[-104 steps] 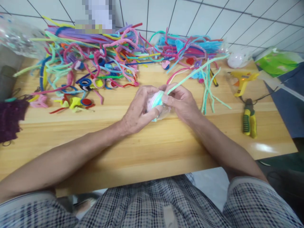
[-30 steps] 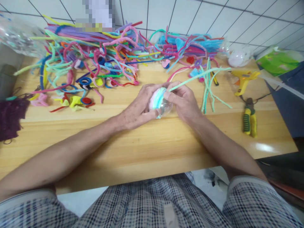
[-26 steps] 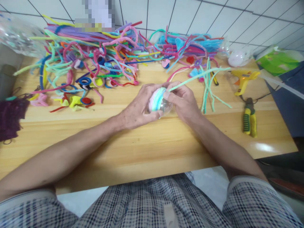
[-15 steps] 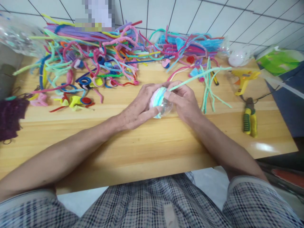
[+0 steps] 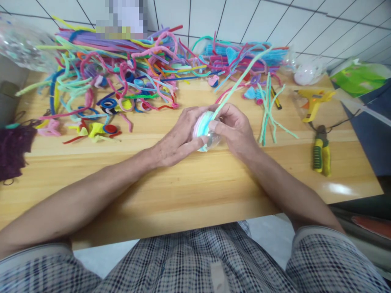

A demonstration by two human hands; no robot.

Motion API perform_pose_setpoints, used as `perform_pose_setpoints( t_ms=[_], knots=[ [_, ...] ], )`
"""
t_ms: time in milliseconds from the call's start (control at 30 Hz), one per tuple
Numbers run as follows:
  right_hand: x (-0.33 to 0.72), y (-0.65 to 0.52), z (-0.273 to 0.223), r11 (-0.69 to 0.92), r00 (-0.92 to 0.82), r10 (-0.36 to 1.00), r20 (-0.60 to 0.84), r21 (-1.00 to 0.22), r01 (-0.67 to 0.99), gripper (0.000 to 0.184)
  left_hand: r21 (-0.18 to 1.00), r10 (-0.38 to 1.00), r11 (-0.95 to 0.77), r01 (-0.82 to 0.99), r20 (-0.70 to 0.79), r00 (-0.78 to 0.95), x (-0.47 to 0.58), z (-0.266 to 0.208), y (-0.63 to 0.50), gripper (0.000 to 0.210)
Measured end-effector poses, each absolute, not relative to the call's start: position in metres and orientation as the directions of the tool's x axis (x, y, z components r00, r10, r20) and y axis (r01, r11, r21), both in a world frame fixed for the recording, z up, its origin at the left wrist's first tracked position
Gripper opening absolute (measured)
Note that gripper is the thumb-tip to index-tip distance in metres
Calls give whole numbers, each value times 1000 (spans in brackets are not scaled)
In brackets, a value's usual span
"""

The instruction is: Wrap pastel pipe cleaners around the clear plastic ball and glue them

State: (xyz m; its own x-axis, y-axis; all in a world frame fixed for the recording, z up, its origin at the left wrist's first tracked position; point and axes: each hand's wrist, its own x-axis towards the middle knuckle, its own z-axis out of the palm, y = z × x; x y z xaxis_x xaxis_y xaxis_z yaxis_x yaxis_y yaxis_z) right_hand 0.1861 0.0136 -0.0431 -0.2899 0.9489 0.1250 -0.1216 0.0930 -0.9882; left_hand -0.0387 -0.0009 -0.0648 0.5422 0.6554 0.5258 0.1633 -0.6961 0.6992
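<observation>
Nearest are the checked sleeves [image 5: 330, 256], cut off at the bottom corners. The forearms [image 5: 116, 183] come from 8 and 4 o'clock and meet at the ball [image 5: 203, 126], over the middle of the table [image 5: 189, 195]; whether it touches the wood, I cannot tell. The left hand [image 5: 183, 136] is curved and closed around its 9 o'clock side, thumb stretched low across the front, other fingertips hidden behind. The right hand [image 5: 235, 128] bends in from 3 o'clock, thumb and fingers pinched on the foot of a green strip [image 5: 238, 83], which points between 1 and 2 o'clock. Farther, at 3 o'clock, lie the pliers [image 5: 321, 152]; between 2 and 3, the glue gun [image 5: 314, 99]; at 10, a pile [image 5: 122, 67] too tangled to separate by eye
</observation>
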Motion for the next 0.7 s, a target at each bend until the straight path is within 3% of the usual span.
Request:
perform_pose_setpoints(
  t_ms=[300,700],
  knots=[
    [183,13,-42,88,-276,955,108,-993,-84,48,617,613,-759,209,568,549,-39,-64,-3,64],
    [185,15,-49,122,-259,956,139,-989,-79,59,637,629,-738,220,532,567,-41,-61,-4,52]
  ],
)
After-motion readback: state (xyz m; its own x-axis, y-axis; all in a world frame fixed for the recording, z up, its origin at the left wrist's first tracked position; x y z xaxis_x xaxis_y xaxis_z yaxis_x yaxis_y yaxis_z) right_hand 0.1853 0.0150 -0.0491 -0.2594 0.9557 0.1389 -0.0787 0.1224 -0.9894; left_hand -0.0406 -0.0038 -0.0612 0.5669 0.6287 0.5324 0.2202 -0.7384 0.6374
